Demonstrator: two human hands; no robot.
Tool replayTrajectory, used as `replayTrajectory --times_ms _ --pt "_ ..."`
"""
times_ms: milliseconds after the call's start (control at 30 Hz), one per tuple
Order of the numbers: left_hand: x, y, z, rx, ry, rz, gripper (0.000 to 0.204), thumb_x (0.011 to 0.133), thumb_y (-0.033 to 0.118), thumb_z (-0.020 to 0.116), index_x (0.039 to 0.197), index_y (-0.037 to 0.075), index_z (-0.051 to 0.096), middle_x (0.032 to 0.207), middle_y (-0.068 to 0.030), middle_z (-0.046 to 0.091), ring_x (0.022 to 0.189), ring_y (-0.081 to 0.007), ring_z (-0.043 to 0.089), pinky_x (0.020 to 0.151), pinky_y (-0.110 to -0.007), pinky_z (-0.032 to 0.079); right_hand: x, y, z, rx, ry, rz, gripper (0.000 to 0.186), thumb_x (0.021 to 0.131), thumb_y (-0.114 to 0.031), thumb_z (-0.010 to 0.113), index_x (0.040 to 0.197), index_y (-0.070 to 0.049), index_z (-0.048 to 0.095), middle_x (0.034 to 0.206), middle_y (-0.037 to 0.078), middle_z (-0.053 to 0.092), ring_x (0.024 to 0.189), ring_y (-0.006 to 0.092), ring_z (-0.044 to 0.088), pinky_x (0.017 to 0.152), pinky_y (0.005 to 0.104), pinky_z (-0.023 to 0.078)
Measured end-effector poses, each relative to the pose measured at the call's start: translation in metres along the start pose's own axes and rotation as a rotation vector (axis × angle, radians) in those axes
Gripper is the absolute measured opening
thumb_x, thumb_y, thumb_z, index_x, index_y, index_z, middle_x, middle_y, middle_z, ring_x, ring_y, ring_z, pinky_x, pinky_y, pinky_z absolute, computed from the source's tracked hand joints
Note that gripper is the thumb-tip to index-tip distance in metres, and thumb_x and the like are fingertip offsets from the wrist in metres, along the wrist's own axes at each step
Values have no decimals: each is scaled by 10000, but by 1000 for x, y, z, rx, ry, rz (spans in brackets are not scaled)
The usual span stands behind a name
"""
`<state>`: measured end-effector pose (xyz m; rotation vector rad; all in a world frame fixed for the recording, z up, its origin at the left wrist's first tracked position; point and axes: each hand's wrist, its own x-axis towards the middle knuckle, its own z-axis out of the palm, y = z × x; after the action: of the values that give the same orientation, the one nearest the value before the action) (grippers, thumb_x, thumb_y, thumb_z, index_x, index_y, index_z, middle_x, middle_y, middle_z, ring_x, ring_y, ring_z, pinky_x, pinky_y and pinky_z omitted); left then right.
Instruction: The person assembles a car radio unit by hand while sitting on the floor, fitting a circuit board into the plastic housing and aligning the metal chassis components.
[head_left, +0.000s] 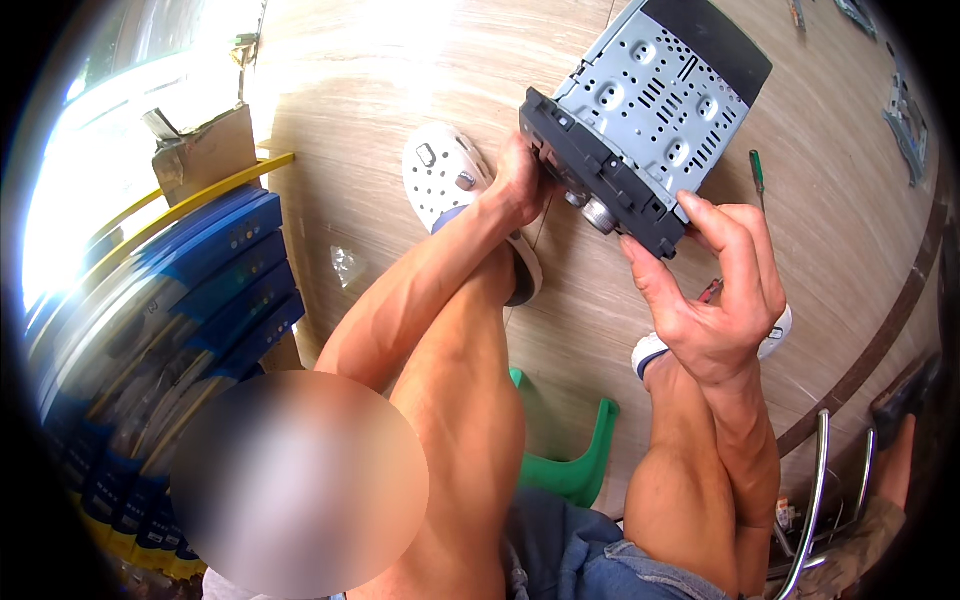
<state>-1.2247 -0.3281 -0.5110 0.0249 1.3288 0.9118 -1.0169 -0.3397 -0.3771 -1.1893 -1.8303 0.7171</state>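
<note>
The left hand (521, 180) is clasping the car stereo (655, 125) on the left, the right hand (715, 295) pinching its near corner, apparently balancing it.

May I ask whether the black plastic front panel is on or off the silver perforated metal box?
On: the black plastic front panel sits against the silver perforated metal box; whether fully clipped, cannot tell.

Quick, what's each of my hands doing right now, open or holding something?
Left hand: holding the left end of the car stereo's black front.
Right hand: thumb and fingers gripping its right end.
</note>
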Motion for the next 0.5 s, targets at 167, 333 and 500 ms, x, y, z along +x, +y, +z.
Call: replayTrajectory --times_ms 167,333,500 --pt "5 -2 -4 19 52 41 394 1060 318 388 1071 32 658 1009 -116 715 852 -229 709 724 -389 620 -1 -1 -1 1 -1 20 509 652 11 909 1106 31 682 922 124 647 770 257 660 634 339 551" --pt "8 -1 -13 151 98 37 360 1007 286 440 982 28 690 924 -117 724 808 -228 711 719 -389 616 0 0 -1 24 3 13 507 648 32 903 1105 35 682 924 130 649 774 260 662 643 338 552" --pt "-3 4 0 296 139 95 348 961 264 514 931 -16 720 879 -119 722 744 -242 698 660 -350 590 -1 7 -10 -2 -32 26 504 663 46 892 1122 38 684 947 142 661 803 271 674 677 353 561"
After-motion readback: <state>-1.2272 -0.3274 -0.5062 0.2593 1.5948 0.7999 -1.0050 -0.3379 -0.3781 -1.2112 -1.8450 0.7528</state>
